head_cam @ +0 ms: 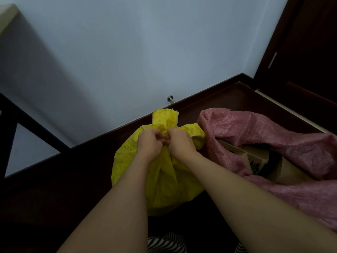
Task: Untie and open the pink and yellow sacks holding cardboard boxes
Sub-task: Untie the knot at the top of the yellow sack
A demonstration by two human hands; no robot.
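A yellow woven sack stands on the dark floor in the middle, its neck bunched and tied, with a frayed top flap sticking up above the knot. My left hand and my right hand meet at that neck, fingers curled and pinching the tie. The tie itself is hidden under my fingers. To the right lies the pink sack, its mouth open, with cardboard boxes showing inside.
A pale wall with a dark skirting board runs just behind the sacks, with a metal door stopper on it. A dark wooden door stands at the right. Dark framing crosses the left edge. Striped fabric shows at the bottom.
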